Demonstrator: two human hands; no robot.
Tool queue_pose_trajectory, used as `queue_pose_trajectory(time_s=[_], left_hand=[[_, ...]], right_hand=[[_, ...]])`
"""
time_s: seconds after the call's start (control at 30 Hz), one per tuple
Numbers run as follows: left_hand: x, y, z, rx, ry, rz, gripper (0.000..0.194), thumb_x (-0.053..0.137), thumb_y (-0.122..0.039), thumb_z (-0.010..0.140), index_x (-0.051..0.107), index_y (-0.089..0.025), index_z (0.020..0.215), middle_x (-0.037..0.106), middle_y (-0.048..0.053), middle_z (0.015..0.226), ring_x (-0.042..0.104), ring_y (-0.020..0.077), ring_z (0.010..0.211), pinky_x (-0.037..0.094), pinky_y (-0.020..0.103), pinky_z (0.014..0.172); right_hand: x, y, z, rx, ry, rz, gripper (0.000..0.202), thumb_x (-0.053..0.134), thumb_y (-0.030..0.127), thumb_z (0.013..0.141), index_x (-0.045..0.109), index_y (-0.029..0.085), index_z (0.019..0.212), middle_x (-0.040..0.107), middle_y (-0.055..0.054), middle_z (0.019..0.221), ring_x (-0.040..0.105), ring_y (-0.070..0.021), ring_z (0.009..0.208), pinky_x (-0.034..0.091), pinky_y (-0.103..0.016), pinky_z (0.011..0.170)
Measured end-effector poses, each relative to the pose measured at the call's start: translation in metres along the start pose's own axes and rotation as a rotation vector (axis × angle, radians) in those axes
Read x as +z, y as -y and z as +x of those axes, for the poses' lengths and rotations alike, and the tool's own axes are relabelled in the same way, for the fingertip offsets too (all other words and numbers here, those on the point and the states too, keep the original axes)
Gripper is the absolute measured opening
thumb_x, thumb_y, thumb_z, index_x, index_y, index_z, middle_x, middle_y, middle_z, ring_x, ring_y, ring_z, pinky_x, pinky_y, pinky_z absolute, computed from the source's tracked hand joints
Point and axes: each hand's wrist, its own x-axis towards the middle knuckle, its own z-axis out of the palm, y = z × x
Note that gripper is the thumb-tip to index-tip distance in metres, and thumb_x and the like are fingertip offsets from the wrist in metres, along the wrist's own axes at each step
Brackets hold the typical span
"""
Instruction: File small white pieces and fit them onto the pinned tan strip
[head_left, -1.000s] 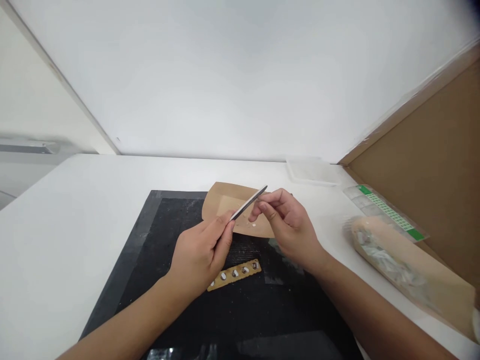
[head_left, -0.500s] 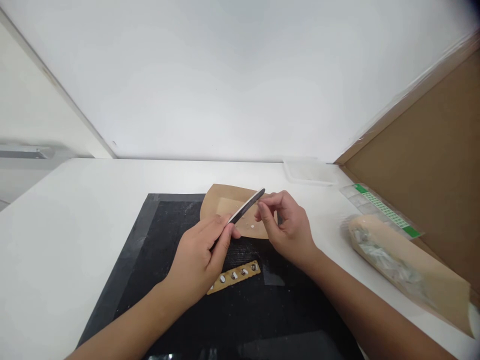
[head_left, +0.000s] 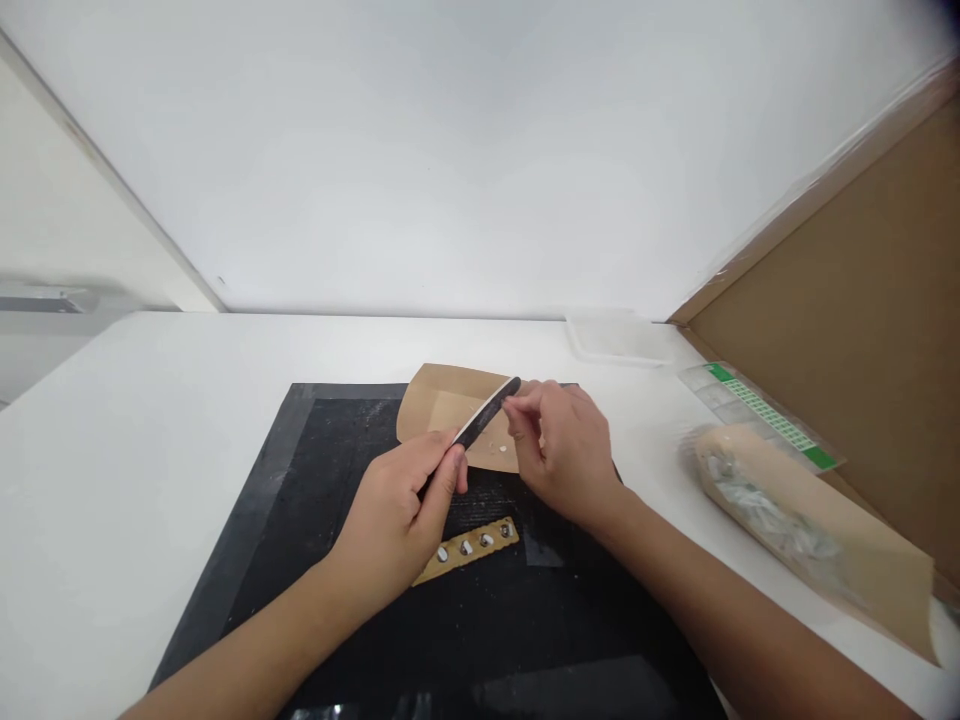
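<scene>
My left hand (head_left: 409, 495) is closed around the lower end of a nail file (head_left: 486, 414), dark on its face with a pale edge, slanting up to the right. At its upper end, my right hand (head_left: 562, 440) has thumb and fingertips pinched together against the file. Whatever is between those fingertips is too small to make out. Below the file lies a brown paper tray (head_left: 420, 402) with a few tiny white bits (head_left: 502, 449) in it. A gold strip (head_left: 480, 543) with several holes, small pale pieces in them, lies nearer me, its left end hidden by my left hand.
A black mat (head_left: 337, 450) covers the middle of the white table (head_left: 97, 440). On the right are a brown paper tray of crumpled clear plastic (head_left: 780, 520), a clear case with a green label (head_left: 772, 415) and a cardboard wall (head_left: 847, 260). A clear shallow container (head_left: 619, 337) stands behind.
My right hand has moved slightly left, bringing its pinched fingertips against the file's upper part. My left hand keeps its hold on the file; the view has shifted a little.
</scene>
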Motion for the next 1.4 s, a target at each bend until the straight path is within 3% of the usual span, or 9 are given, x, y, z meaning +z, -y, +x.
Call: queue_pose_trajectory(time_s=[0.33,0.47,0.57,0.7,0.8,0.9,1.2,1.3,1.4], left_hand=[[-0.001,0.001,0.001,-0.038,0.02,-0.028,0.042,0.042,-0.031,0.112,0.051,-0.02,0.072,0.047,-0.005,0.063,0.047,0.011,0.057,0.035,0.024,0.06],[-0.001,0.002,0.002,-0.044,0.016,-0.029,0.043,0.042,-0.031,0.112,0.049,-0.02,0.071,0.046,-0.005,0.062,0.046,0.0112,0.056,0.035,0.025,0.059],[-0.002,0.002,0.003,-0.035,0.014,-0.023,0.042,0.043,-0.03,0.111,0.049,-0.02,0.07,0.047,-0.005,0.063,0.047,0.0111,0.057,0.035,0.025,0.06],[-0.002,0.001,0.003,-0.025,0.013,-0.009,0.041,0.042,-0.029,0.111,0.05,-0.019,0.072,0.047,-0.005,0.064,0.047,0.0108,0.058,0.035,0.025,0.061],[-0.002,0.001,0.003,-0.014,0.011,0.004,0.04,0.043,-0.028,0.111,0.05,-0.019,0.072,0.049,-0.005,0.065,0.049,0.0108,0.059,0.035,0.025,0.062],[-0.002,0.001,0.003,0.0,0.01,0.015,0.039,0.043,-0.027,0.111,0.05,-0.019,0.074,0.049,-0.004,0.066,0.05,0.0109,0.06,0.036,0.025,0.062],[-0.002,0.002,0.002,0.041,-0.003,0.061,0.039,0.042,-0.024,0.111,0.052,-0.019,0.074,0.052,-0.003,0.066,0.052,0.0115,0.06,0.039,0.025,0.063],[0.0,0.004,0.002,0.074,-0.017,0.093,0.03,0.044,-0.023,0.11,0.061,-0.019,0.086,0.063,0.0,0.076,0.061,0.0144,0.069,0.044,0.026,0.068],[0.002,0.007,0.0,0.161,-0.074,0.198,0.021,0.046,-0.02,0.11,0.067,-0.017,0.113,0.073,0.006,0.098,0.071,0.0193,0.089,0.052,0.029,0.079]], right_hand=[[0.005,0.009,0.002,-0.091,0.016,-0.002,0.022,0.053,0.022,0.107,0.049,0.023,0.085,0.07,0.001,0.074,0.06,-0.0162,0.062,0.036,-0.035,0.071],[0.006,0.012,0.002,-0.049,0.013,-0.05,0.022,0.053,0.021,0.108,0.05,0.023,0.086,0.07,0.0,0.074,0.058,-0.0168,0.062,0.035,-0.036,0.074],[0.004,0.011,0.002,-0.09,0.102,-0.024,0.025,0.051,0.022,0.108,0.049,0.023,0.083,0.07,-0.001,0.074,0.058,-0.017,0.063,0.035,-0.035,0.076],[0.001,0.01,0.003,-0.029,0.078,-0.022,0.024,0.051,0.023,0.109,0.049,0.023,0.084,0.07,-0.001,0.075,0.059,-0.0168,0.065,0.034,-0.035,0.076],[0.001,0.01,0.003,-0.092,0.123,-0.006,0.026,0.049,0.022,0.109,0.048,0.023,0.083,0.066,0.001,0.07,0.055,-0.0162,0.06,0.034,-0.034,0.075],[0.0,0.011,0.004,-0.042,0.081,-0.029,0.025,0.051,0.023,0.109,0.049,0.022,0.084,0.066,0.001,0.07,0.056,-0.0163,0.061,0.034,-0.035,0.076],[-0.001,0.009,0.004,-0.021,0.135,0.017,0.025,0.051,0.022,0.109,0.047,0.023,0.084,0.069,0.0,0.075,0.058,-0.0169,0.064,0.035,-0.036,0.076],[-0.003,0.009,0.003,-0.043,0.165,0.127,0.024,0.052,0.022,0.109,0.049,0.023,0.085,0.066,0.001,0.074,0.058,-0.0168,0.067,0.038,-0.036,0.076],[-0.007,0.007,0.002,0.093,0.176,0.391,0.011,0.054,0.024,0.109,0.055,0.023,0.098,0.067,-0.001,0.087,0.063,-0.0167,0.078,0.046,-0.033,0.075]])
